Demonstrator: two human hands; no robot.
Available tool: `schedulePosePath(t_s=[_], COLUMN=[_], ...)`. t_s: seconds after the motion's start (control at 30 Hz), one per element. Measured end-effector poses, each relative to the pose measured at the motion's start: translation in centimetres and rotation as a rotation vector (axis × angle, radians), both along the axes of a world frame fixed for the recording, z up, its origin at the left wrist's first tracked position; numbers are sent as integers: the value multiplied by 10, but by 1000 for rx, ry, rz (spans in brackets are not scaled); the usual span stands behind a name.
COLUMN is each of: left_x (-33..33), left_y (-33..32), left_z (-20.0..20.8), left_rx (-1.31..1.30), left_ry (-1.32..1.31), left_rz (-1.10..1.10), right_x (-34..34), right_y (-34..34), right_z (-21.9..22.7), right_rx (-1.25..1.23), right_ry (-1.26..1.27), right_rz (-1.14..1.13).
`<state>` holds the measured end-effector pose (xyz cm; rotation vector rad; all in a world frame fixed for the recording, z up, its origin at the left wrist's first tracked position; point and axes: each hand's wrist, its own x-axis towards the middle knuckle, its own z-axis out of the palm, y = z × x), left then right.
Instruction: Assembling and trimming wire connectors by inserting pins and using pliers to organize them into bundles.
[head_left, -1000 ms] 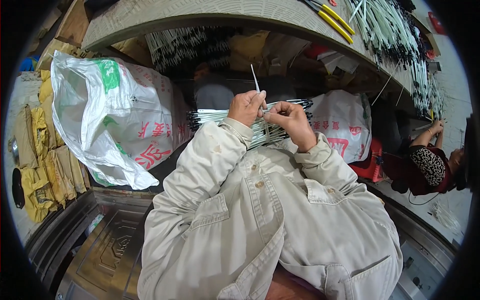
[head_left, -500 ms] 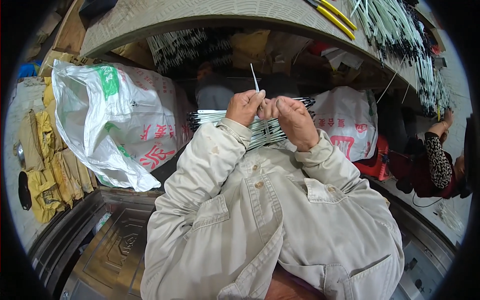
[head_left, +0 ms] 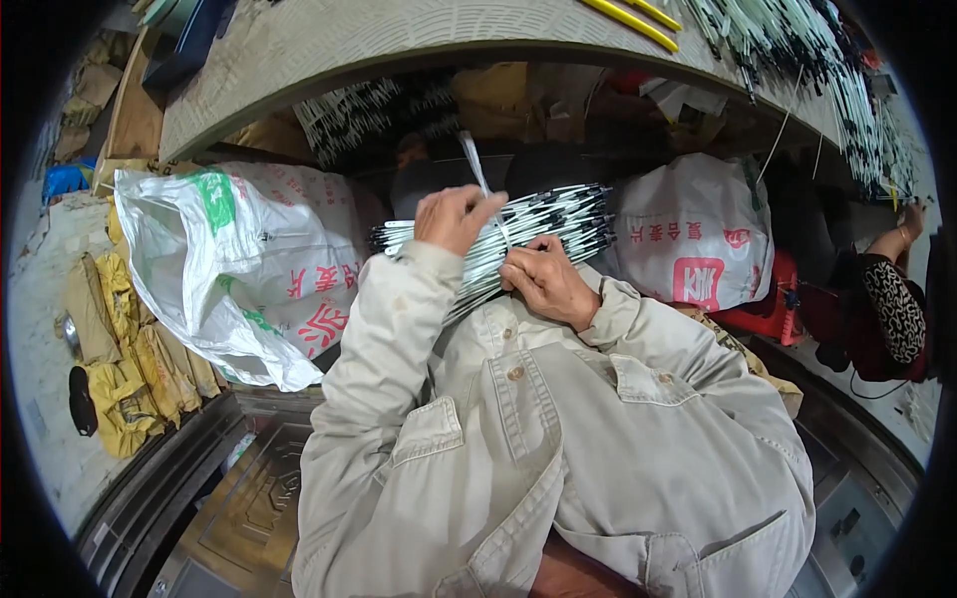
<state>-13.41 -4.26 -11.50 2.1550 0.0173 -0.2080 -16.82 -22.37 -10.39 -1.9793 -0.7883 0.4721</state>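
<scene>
Wearer's hands: 2 (left hand [head_left: 456, 217], right hand [head_left: 551, 282]) | rod bundle [head_left: 558, 214] by hands: 1; single rods overlap, uncountable | white strip [head_left: 473, 157]: 1 | rod heap [head_left: 773, 38] on bench: 1 | bench [head_left: 399, 30]: 1 | printed white sacks [head_left: 274, 239]: 2 | yellow handles [head_left: 630, 23]: 2 | placket buttons [head_left: 515, 374]: 2 | other person [head_left: 892, 309]: 1

Noted glossy, plastic-looking finish on the bundle of slim, pale, black-tipped strips [head_left: 560, 217]. Found matt, creased cloth on the beige buttoned jacket [head_left: 638, 458]; crinkled, shiny plastic on the open-mouthed white sack [head_left: 274, 249]; matt, textured surface on the pale curved-edged tabletop [head_left: 399, 32]; burnished metal on the bronze-coloured rectangular panel [head_left: 249, 498].
</scene>
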Motion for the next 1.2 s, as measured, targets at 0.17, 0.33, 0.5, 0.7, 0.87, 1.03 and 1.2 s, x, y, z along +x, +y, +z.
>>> schedulePosePath(t_s=[0.17, 0.33, 0.5, 0.7, 0.87, 1.03, 1.2], left_x=[-31, -33, -29, -14, -7, -13, -10], left_y=[-5, -12, -15, -8, 1, 7, 12], left_z=[-2, 7, 12, 19, 12, -1, 6], left_rx=[98, 135, 48, -45, -284, -298, -243], left_ry=[-265, -338, -263, -45, 178, 130, 192], left_rz=[9, -19, -217, -268, -225, -219, -201], right_x=[-2, -1, -1, 6, 30, 61, 49], right_y=[-1, -4, -4, -15, -12, 14, 14], right_z=[0, -2, -9, 5, 20, 5, 22], right_rx=[23, 75, 106, 430, 549, 160, -47], right_ry=[-53, -59, -22, 306, 398, -367, -404], right_rz=[5, 0, 1, -106, -278, -308, -431])
